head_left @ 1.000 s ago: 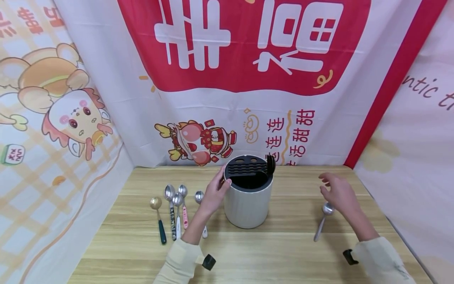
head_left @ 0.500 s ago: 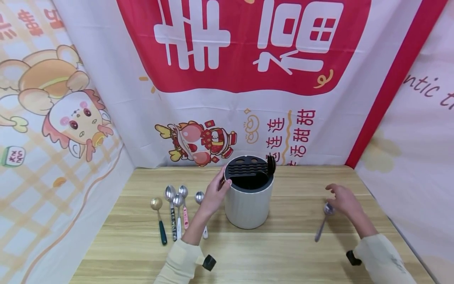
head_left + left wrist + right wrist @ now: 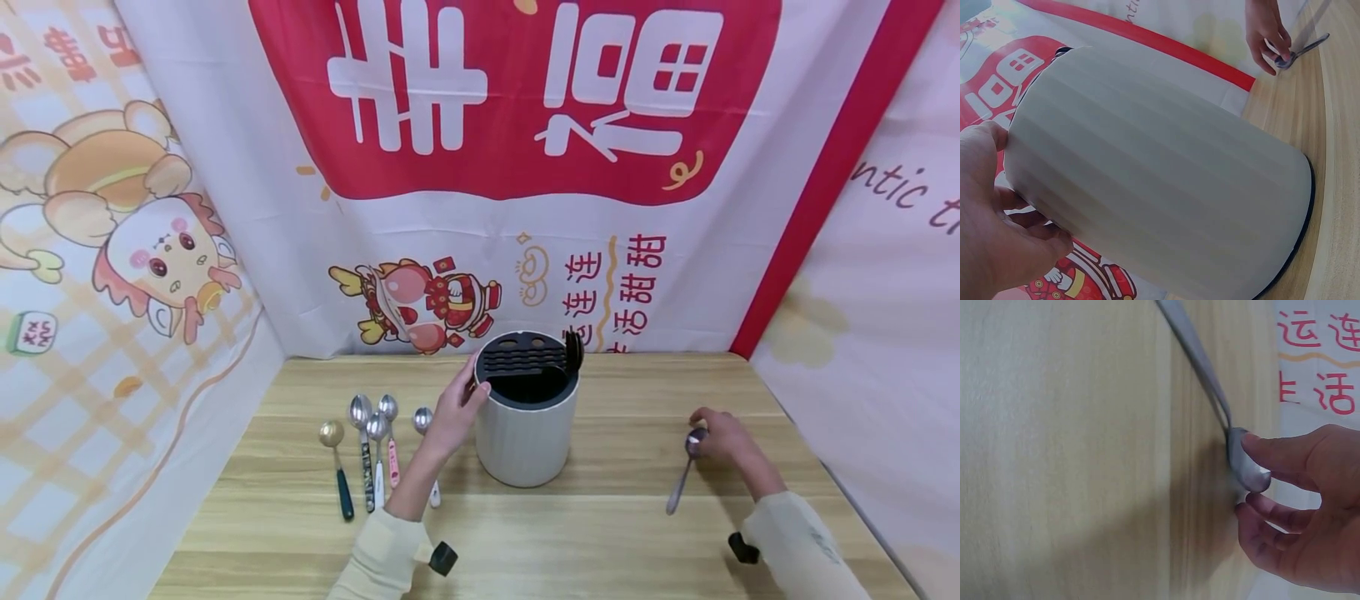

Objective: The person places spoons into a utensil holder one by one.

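My left hand (image 3: 452, 415) grips the upper left side of a cream utensil holder (image 3: 522, 442), thumb near the front of the rim. The holder stands upright on the table, and its black top has slots and a wide opening. In the left wrist view its ribbed wall (image 3: 1160, 169) fills the middle. To the right, my right hand (image 3: 729, 440) pinches the bowl of a metal spoon (image 3: 681, 483). Seen from the right wrist, the thumb lies on one edge of the spoon bowl (image 3: 1246, 462) and fingers are at its tip; the handle points away along the wood.
Left of the holder lie several spoons: a gold-coloured one with a dark green handle (image 3: 343, 496), a pink-handled one (image 3: 393, 463) and others (image 3: 360, 410). Black fork-like pieces (image 3: 573, 353) stand at the holder's right rim. Printed cloth (image 3: 675, 275) closes off the table's back and sides.
My right hand has come down onto the bowl of the spoon at the right, from above and behind it. The left hand and the holder have stayed in place.
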